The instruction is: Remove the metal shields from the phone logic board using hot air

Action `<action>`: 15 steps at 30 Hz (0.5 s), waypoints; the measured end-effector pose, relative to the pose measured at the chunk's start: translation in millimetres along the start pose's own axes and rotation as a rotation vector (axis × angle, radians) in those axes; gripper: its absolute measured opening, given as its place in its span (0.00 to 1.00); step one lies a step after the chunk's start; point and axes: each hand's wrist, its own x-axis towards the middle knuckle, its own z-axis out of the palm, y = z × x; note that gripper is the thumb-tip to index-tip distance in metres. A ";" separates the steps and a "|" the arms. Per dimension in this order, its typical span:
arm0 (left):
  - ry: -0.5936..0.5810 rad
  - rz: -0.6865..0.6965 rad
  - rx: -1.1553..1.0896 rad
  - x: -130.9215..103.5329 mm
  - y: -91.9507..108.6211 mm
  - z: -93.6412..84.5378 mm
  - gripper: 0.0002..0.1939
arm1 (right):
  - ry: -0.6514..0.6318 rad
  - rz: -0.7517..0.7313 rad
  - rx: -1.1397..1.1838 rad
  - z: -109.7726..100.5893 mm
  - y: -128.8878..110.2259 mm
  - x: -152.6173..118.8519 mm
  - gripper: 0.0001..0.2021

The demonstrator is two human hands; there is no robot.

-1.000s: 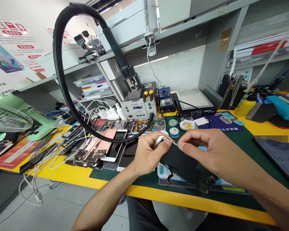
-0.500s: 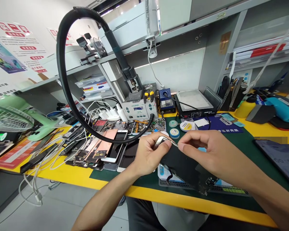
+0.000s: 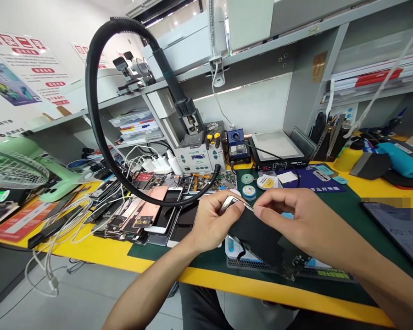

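Note:
My left hand (image 3: 215, 220) is closed, thumb over fingers, on the top corner of a dark phone screen panel (image 3: 258, 238). A thin silver-white frame strip (image 3: 234, 200) curves along that corner under the thumb. My right hand (image 3: 296, 220) pinches the far end of the strip between thumb and forefinger. The panel slants down toward me, with a ribbon cable (image 3: 241, 250) at its left side and small exposed circuitry (image 3: 298, 263) at its lower end. Under it lies a blue-and-white mat (image 3: 232, 262) with a perforated edge.
Several phones and parts (image 3: 147, 206) are piled to the left. A hot-air station (image 3: 198, 158) with a looping black hose (image 3: 92, 101) stands behind. Small round tins (image 3: 249, 192) lie ahead, near a heating plate (image 3: 278, 144). A large phone (image 3: 395, 233) lies to the right.
Both hands keep nearly the same grip on the strip and panel. The view has shifted very slightly; no other movement is visible.

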 end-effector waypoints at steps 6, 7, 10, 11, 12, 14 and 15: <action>0.000 -0.003 -0.001 -0.6 0.3 -0.4 0.14 | 0.010 0.006 -0.008 -0.2 -0.2 -1.3 0.12; 0.000 -0.003 -0.001 -0.8 0.4 -0.3 0.14 | 0.007 0.006 -0.004 -0.6 0.0 -1.7 0.12; 0.003 -0.003 0.005 -1.0 0.8 0.4 0.13 | 0.004 -0.006 0.002 -1.6 0.9 -2.5 0.12; 0.003 -0.003 0.008 -1.0 0.8 0.5 0.13 | 0.001 -0.012 0.001 -1.8 1.1 -2.5 0.12; 0.004 -0.002 0.013 -0.9 0.9 0.6 0.14 | 0.000 -0.014 -0.001 -1.9 1.1 -2.5 0.12; 0.004 0.001 0.023 -0.5 1.0 0.6 0.14 | 0.002 -0.018 -0.007 -1.7 0.9 -2.1 0.12; 0.004 0.004 0.029 -0.3 1.0 0.4 0.14 | 0.002 -0.018 -0.010 -1.6 0.7 -1.8 0.12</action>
